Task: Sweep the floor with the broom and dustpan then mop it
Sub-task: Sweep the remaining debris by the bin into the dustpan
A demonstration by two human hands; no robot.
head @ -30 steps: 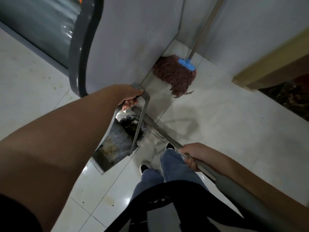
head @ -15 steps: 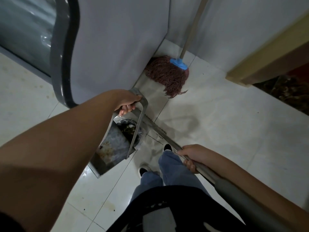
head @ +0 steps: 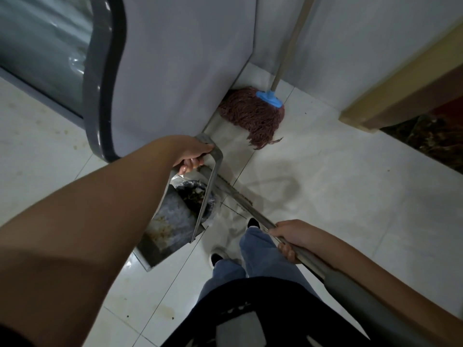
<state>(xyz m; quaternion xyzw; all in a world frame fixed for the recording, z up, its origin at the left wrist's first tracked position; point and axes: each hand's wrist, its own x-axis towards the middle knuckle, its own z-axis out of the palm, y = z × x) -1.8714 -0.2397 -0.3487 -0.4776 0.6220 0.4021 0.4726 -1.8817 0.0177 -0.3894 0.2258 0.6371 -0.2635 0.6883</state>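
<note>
The left hand (head: pixel 193 152) has its fingers (head: pixel 188 166) curled under the top bar of the dustpan's metal handle frame, gripping it so that the dustpan (head: pixel 166 225) hangs tilted, its open lip low and toward the person. The right hand (head: pixel 292 237) is wrapped around the broom handle (head: pixel 240 200), thumb on top and fingers clenched beneath the shaft, which runs up from the lower right toward the dustpan frame. The broom's head is hidden behind the pan.

Dark debris sits in what looks like a small bag-lined bin (head: pixel 196 195) just beyond the pan, so the step in hand is probably tipping the sweepings out. To do it well, the left hand should keep a firm grip and raise the pan's lip over the bin's mouth before tilting further, so that the crumbs clinging to the pan's floor slide inward and do not spill onto the tiled floor (head: pixel 350 196). The broom should stay clear of the pan's mouth.

The mop (head: pixel 253 113) leans in the corner, its strands resting on the floor, well apart from both hands and not yet in use.
</note>
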